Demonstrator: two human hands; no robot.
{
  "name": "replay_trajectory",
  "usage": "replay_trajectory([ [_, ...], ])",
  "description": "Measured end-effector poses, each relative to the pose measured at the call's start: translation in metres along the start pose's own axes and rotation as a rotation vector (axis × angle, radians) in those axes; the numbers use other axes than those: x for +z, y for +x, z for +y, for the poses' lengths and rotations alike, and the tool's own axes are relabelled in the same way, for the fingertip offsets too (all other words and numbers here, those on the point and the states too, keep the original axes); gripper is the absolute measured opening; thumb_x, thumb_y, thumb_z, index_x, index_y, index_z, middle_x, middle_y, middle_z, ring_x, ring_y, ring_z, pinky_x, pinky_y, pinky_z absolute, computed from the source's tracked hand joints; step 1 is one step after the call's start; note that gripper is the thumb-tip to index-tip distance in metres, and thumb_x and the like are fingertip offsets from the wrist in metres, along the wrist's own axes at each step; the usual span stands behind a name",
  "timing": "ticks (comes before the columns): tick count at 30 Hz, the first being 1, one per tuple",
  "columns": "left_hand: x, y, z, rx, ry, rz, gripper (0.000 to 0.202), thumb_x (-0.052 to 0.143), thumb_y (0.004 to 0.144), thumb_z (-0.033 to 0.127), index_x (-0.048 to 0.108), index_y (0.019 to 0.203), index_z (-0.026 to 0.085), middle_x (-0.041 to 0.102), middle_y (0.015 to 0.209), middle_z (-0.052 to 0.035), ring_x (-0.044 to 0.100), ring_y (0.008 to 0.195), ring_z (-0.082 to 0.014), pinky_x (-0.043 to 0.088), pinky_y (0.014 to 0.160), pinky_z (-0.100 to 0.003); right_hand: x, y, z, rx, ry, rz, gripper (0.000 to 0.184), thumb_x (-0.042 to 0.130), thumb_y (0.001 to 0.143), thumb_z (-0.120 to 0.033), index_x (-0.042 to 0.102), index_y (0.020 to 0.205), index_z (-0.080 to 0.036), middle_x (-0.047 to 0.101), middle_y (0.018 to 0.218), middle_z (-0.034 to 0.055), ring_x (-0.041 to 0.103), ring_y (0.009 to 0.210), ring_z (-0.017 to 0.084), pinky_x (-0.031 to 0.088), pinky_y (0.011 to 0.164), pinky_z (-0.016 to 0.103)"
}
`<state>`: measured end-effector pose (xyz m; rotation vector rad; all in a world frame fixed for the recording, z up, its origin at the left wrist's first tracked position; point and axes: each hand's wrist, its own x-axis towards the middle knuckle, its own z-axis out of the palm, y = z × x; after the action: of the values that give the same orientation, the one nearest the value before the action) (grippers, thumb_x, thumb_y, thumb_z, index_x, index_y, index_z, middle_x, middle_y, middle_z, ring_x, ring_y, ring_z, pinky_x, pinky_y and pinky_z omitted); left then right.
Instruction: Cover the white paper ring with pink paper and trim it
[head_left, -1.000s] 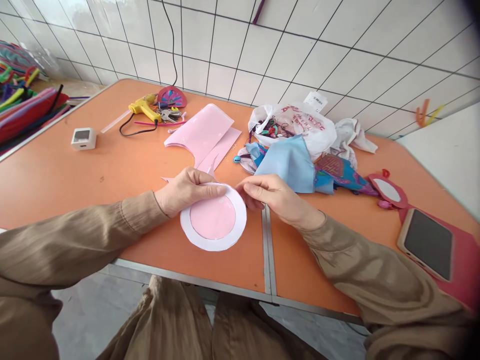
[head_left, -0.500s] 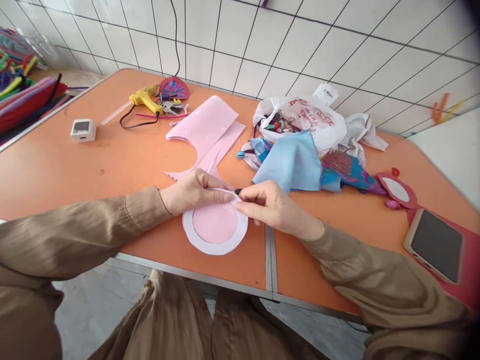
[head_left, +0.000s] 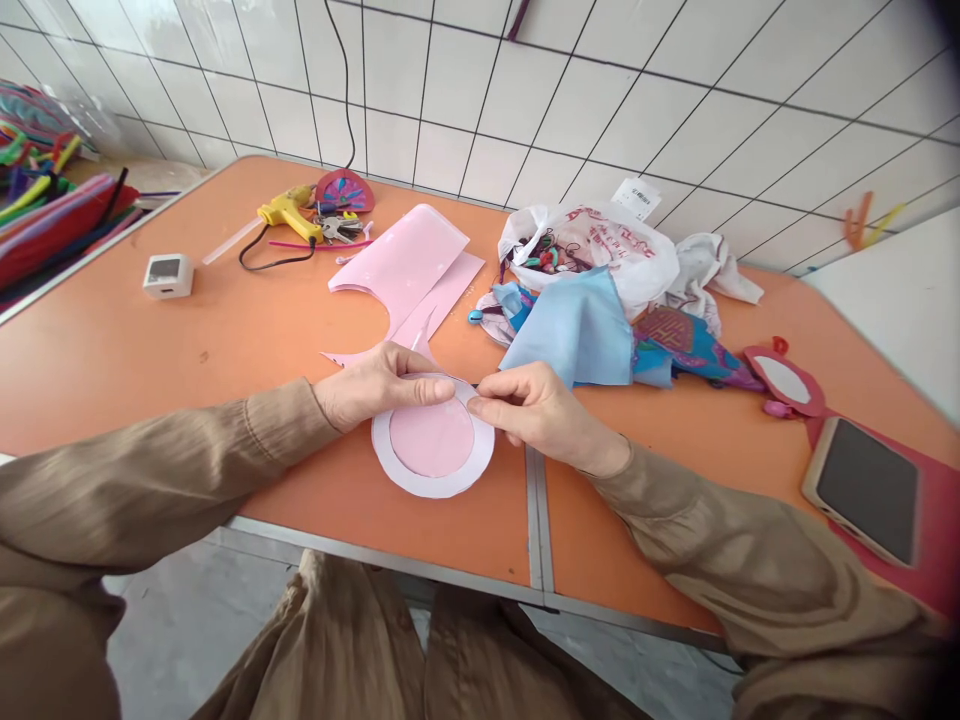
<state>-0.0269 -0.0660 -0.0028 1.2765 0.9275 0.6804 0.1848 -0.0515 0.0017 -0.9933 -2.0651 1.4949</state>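
Left hand (head_left: pixel 379 388): grip clamped on white-rimmed disc (head_left: pixel 433 440), far edge. Right hand (head_left: pixel 541 408): grip together at far-right edge.

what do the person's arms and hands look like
The left sleeve and right sleeve are long, loose, creased brown fabric; the left one shows a seam short of the wrist. The left hand and right hand are ungloved.
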Motion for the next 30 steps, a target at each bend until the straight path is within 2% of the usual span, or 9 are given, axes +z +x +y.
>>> replay_trajectory([
  [6,-0.005,0.001,-0.004,-0.025,-0.276,0.083,0.056,0.073,0.067,0.065,0.073,0.077,0.011,0.073,0.074,-0.0115,0.069,0.071,-0.0242,0.053,0.065,-0.032,-0.008,0.002,0.012,-0.061,-0.005,0.199,0.043,0.058,0.084,-0.031,0.039,0.048,-0.018,0.036,0.039,-0.0061,0.034,0.038,0.005,0.022,0.040,0.023],
  [9,-0.006,0.002,-0.007,-0.036,-0.318,0.097,0.054,0.081,0.064,0.056,0.074,0.089,0.009,0.075,0.083,-0.0135,0.070,0.078,-0.0255,0.054,0.066,-0.032,-0.010,0.003,0.019,-0.074,0.067,0.303,0.042,0.059,0.084,-0.031,0.041,0.048,-0.018,0.040,0.041,-0.0053,0.037,0.039,0.005,0.023,0.040,0.022],
  [12,-0.006,0.002,-0.008,-0.049,-0.300,0.090,0.053,0.089,0.059,0.043,0.074,0.097,0.009,0.076,0.087,-0.0121,0.069,0.078,-0.0229,0.055,0.064,-0.029,-0.010,0.005,0.023,-0.084,0.133,0.395,0.042,0.060,0.083,-0.031,0.042,0.048,-0.018,0.043,0.041,-0.0045,0.041,0.039,0.006,0.026,0.040,0.022],
  [14,-0.005,0.001,-0.008,-0.062,-0.279,0.070,0.050,0.089,0.060,0.038,0.075,0.100,0.011,0.076,0.090,-0.0112,0.069,0.080,-0.0225,0.057,0.064,-0.029,-0.009,0.005,0.024,-0.095,0.155,0.433,0.042,0.061,0.084,-0.031,0.044,0.047,-0.018,0.044,0.041,-0.0043,0.042,0.040,0.007,0.027,0.041,0.023],
  [19,-0.001,0.000,-0.008,-0.040,-0.250,0.054,0.044,0.089,0.062,0.032,0.075,0.099,0.011,0.076,0.091,-0.0110,0.070,0.081,-0.0219,0.059,0.065,-0.028,-0.008,0.006,0.027,-0.110,0.193,0.509,0.040,0.063,0.082,-0.029,0.048,0.048,-0.017,0.043,0.042,-0.0045,0.039,0.041,0.007,0.026,0.041,0.023],
  [24,0.002,0.001,-0.008,-0.051,-0.288,0.008,0.037,0.088,0.062,0.033,0.076,0.089,0.009,0.076,0.078,-0.0108,0.072,0.073,-0.0202,0.060,0.062,-0.025,-0.006,0.008,0.027,-0.106,0.213,0.537,0.038,0.064,0.081,-0.028,0.050,0.047,-0.017,0.046,0.043,-0.0035,0.037,0.041,0.006,0.024,0.042,0.024],
  [27,0.001,0.003,-0.009,-0.048,-0.362,0.047,0.035,0.088,0.063,0.036,0.075,0.081,0.008,0.075,0.074,-0.0113,0.072,0.067,-0.0192,0.060,0.057,-0.023,-0.005,0.008,0.026,-0.096,0.237,0.549,0.037,0.065,0.078,-0.026,0.050,0.046,-0.017,0.046,0.043,-0.0034,0.037,0.040,0.006,0.023,0.041,0.024],
  [30,-0.001,0.005,-0.010,-0.041,-0.396,0.115,0.029,0.087,0.064,0.032,0.075,0.076,0.008,0.075,0.068,-0.0103,0.072,0.060,-0.0176,0.059,0.052,-0.020,-0.005,0.008,0.024,-0.079,0.264,0.551,0.036,0.064,0.078,-0.026,0.051,0.045,-0.017,0.047,0.042,-0.0031,0.036,0.039,0.006,0.023,0.040,0.024],
])
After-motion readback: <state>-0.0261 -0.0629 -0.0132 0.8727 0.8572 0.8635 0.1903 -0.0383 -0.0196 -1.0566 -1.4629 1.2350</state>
